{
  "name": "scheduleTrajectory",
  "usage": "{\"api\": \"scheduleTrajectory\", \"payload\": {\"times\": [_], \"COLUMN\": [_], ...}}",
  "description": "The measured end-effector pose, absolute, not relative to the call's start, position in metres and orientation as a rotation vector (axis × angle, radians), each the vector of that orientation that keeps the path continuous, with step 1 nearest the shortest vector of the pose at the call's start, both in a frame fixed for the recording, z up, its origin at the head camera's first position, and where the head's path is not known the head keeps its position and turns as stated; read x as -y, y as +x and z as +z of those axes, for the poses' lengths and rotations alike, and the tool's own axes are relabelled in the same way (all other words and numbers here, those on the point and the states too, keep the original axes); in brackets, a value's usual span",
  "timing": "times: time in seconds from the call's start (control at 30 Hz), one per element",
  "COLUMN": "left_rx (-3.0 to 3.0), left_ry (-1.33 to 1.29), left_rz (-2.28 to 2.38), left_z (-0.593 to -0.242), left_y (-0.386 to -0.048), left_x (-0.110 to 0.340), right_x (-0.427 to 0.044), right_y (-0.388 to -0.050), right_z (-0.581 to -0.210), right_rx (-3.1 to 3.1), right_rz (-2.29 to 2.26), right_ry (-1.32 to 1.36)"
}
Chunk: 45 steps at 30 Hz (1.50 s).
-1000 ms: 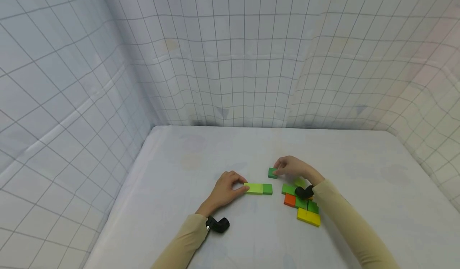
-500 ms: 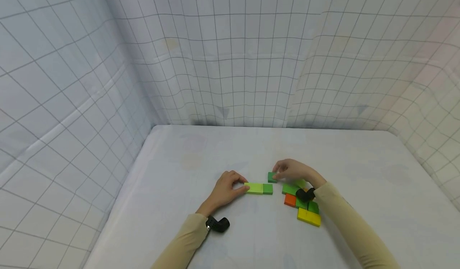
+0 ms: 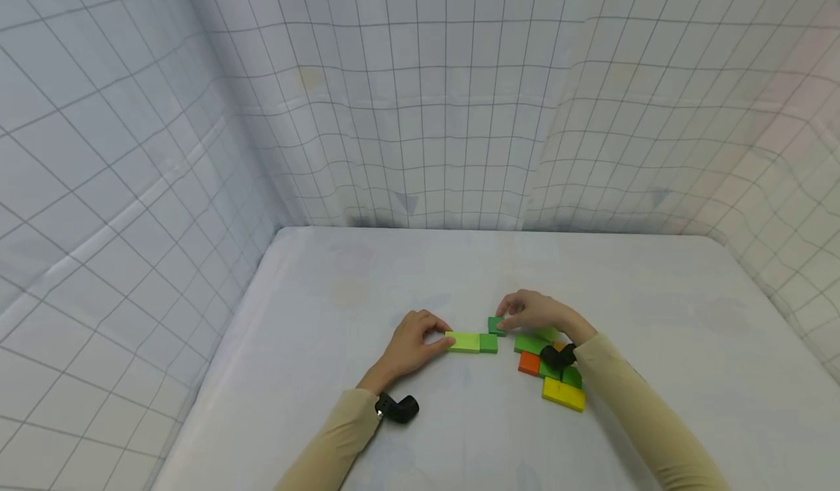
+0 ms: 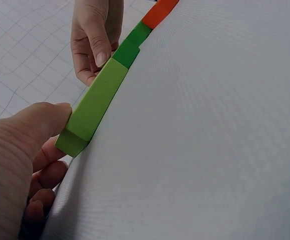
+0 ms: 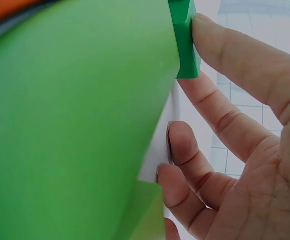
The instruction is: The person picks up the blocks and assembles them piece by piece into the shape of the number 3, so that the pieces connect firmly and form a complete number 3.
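A long lime-green block (image 3: 464, 342) lies on the white table, its left end pinched between thumb and fingers of the left hand (image 3: 410, 346). Against its right end sits a small green block (image 3: 488, 343). Just behind that one, the right hand (image 3: 534, 311) grips a small dark green block (image 3: 496, 325) by its right side. The right wrist view shows thumb and index finger on this dark green block (image 5: 186, 45). In the left wrist view the left thumb presses the near end of the lime-green block (image 4: 96, 102).
Under and beside the right wrist lie several blocks: a green one (image 3: 529, 344), an orange-red one (image 3: 529, 363), a dark green one (image 3: 572, 377) and a yellow one (image 3: 563, 394) nearest the front. Grid-patterned white curtains (image 3: 433, 111) stand behind the table and at both sides.
The right hand has drawn the dark green block toward the front, closer to the small green block in the row. The left hand has stayed on the lime-green block.
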<state>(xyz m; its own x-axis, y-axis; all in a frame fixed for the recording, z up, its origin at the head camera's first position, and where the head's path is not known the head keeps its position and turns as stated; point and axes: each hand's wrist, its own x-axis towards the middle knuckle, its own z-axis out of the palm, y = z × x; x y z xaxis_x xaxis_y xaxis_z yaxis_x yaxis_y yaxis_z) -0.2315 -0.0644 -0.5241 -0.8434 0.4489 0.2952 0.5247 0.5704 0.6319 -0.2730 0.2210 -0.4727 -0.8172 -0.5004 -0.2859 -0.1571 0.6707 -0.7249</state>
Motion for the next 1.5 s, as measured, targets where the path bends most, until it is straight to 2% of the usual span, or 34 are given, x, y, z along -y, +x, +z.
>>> {"api": "scheduleTrajectory", "payload": {"times": [1.3, 1.5], "left_rx": [2.705, 2.693], "left_ry": [-0.816, -0.835], "left_rz": [-1.14, -1.149], "left_z": [-0.526, -0.527], "left_y": [-0.232, -0.232], "left_x": [0.066, 0.065], "right_x": [-0.221, -0.232], "right_y": [-0.27, -0.273], "right_z": [-0.475, -0.474], "right_rx": [-2.439, -2.419], "right_rz": [-0.979, -0.941], "right_ry": [-0.538, -0.451]}}
